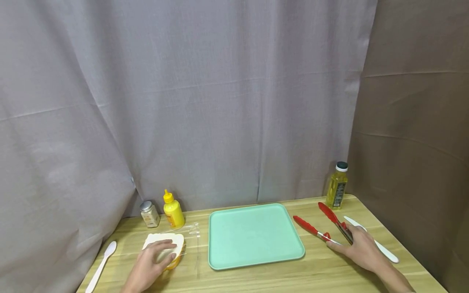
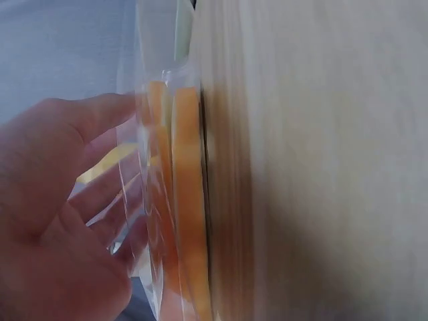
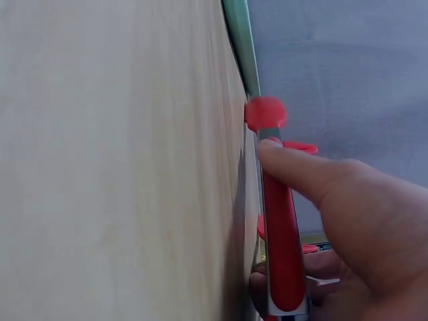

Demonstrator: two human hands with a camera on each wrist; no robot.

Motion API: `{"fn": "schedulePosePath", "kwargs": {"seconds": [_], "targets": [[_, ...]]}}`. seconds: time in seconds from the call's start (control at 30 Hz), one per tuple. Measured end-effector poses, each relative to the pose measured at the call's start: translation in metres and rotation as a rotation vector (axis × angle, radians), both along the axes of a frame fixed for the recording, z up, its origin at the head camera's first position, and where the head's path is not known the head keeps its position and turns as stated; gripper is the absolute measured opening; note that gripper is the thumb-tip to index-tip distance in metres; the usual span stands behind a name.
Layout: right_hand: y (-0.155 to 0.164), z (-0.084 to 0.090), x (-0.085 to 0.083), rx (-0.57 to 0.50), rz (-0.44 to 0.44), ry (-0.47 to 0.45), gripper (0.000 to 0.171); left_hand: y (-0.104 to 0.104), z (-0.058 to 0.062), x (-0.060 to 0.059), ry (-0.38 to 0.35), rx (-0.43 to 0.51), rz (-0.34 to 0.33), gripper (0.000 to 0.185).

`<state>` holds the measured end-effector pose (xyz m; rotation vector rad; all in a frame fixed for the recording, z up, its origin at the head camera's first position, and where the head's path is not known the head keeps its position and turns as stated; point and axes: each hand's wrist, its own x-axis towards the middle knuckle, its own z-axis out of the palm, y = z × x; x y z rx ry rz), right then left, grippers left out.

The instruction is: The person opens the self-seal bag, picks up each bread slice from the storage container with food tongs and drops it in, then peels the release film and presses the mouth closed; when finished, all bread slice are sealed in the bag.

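My left hand [image 1: 152, 260] rests over slices of bread [image 1: 175, 241] in a clear plastic bag [image 1: 193, 232]. In the left wrist view, its fingers [image 2: 100, 124] are spread and loosely bent along the upper side of the bag, and the orange-brown crusts [image 2: 187, 174] of two slices show edge-on. At the right, my right hand [image 1: 360, 246] holds a pair of tongs [image 1: 340, 226] with red tips, their two arms spread apart and pointing away from me. The right wrist view shows my thumb [image 3: 301, 167] on one tong arm with a red grip, and the fingers on the far side.
A green tray [image 1: 253, 236] lies between the hands. Behind the bread stand a yellow squeeze bottle [image 1: 174, 213] and a small seasoning jar [image 1: 150, 215]. A white spoon [image 1: 100, 268] lies at the left edge, a white knife [image 1: 384, 250] and an oil bottle [image 1: 337, 189] at the right. Grey curtains [image 1: 234, 101] hang behind.
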<state>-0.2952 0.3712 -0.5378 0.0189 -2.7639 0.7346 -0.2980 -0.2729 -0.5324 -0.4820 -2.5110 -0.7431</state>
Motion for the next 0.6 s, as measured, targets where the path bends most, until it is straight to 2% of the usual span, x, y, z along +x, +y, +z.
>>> {"fn": "schedulePosePath", "kwargs": {"seconds": [0.07,0.13,0.3,0.37,0.5,0.6], "targets": [[0.000,0.002,-0.001,0.015,0.005,-0.018,0.098,0.000,0.001,-0.001,-0.010,0.001,0.006,0.023],[0.002,0.005,-0.003,0.026,0.011,-0.048,0.100,0.001,0.003,-0.002,-0.051,0.009,0.000,0.022],[0.005,0.010,-0.004,0.071,-0.001,-0.100,0.107,0.008,0.010,-0.007,-0.191,0.009,-0.071,0.023],[0.002,0.013,-0.005,0.080,-0.016,-0.101,0.116,0.011,0.011,-0.009,-0.197,-0.013,-0.098,0.025],[-0.019,0.024,-0.010,0.048,-0.025,-0.025,0.123,0.013,0.014,-0.012,-0.160,-0.046,-0.101,0.026],[-0.043,0.033,-0.016,-0.013,0.018,0.086,0.110,0.012,0.018,-0.012,-0.174,-0.057,-0.096,0.027]]}}
